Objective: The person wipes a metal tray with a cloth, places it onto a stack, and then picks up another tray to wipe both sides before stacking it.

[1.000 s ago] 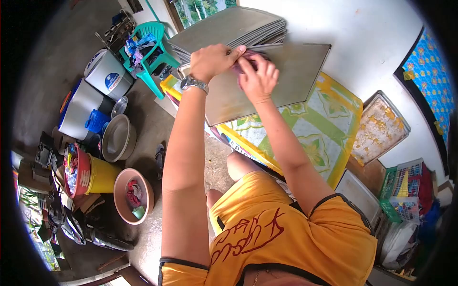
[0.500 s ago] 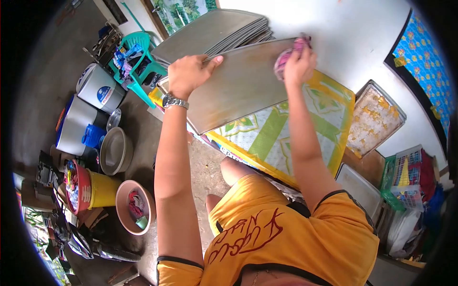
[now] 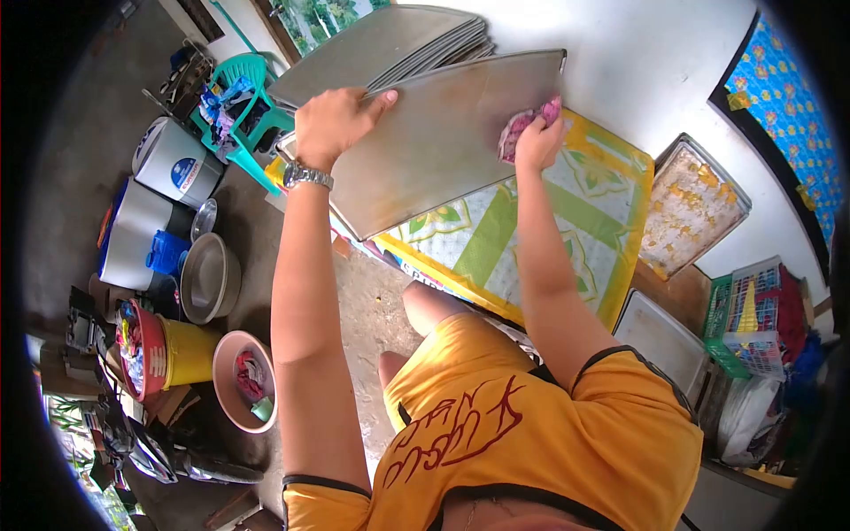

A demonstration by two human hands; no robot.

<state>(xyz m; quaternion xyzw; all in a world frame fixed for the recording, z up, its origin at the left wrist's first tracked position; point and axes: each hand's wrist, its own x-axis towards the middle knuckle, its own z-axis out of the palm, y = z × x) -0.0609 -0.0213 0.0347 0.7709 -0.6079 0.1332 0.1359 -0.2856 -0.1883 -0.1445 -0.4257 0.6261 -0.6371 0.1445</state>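
Since a moment ago, the right hand (image 3: 537, 146) has slid down a little from the top corner of the metal tray (image 3: 425, 150), and the pink cloth (image 3: 524, 126) has come down with it. A second ago this hand was right beside the left hand (image 3: 332, 124); now the two hands are well apart.

The right hand is bunched up around the pink cloth and presses it flat on the metal tray, near the tray's right edge. The left hand is closed on the far left edge of the metal tray, with the thumb on top, and holds it tilted up. A watch (image 3: 307, 174) sits on the wrist just below the left hand.

Just past the left hand lies a stack of trays (image 3: 381, 44), piled flat behind the metal tray. Under both hands, below the metal tray, is a yellow and green mat (image 3: 531, 230). Off to the right of the right hand leans a dirty tray (image 3: 695, 208) with yellow bits stuck on it. To the left of the left hand stands a green chair (image 3: 243, 97). Far down from the left hand, on the floor, are a yellow bucket (image 3: 188, 351) and a pink bowl (image 3: 232, 354).
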